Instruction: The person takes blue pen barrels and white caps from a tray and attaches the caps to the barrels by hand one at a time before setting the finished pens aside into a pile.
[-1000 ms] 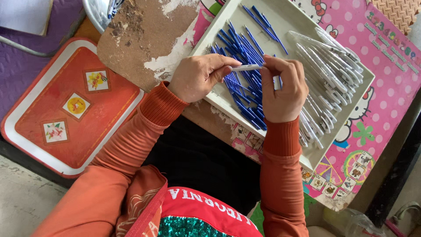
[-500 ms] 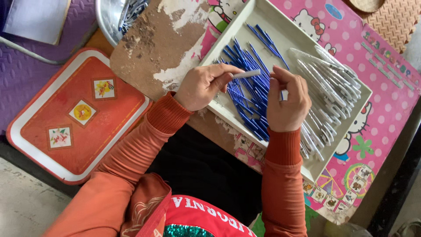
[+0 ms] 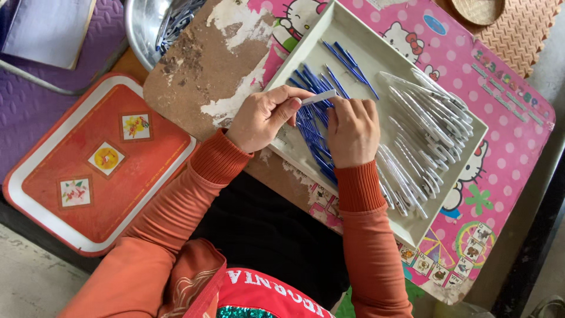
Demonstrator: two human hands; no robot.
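- White pen barrel (image 3: 319, 97) — a slim tube held level over the shallow grey tray (image 3: 335, 23), pinched between both hands.
- Left hand (image 3: 266, 118): thumb and forefinger closed on the tube's near end, the other fingers curled loosely.
- Right hand (image 3: 352, 129): fingers folded down over the tube's far end; its back faces the camera, so how tightly it grips I cannot tell.
- Blue refills (image 3: 312, 126) lie heaped in the tray just under the hands, with a few more blue ones (image 3: 347, 59) near the tray's top.
- Clear pen barrels (image 3: 424, 129) fill the tray's right half — well apart from the red tray (image 3: 35, 176) on the left.
- Pink cartoon-print table (image 3: 506, 118) carries the grey tray.
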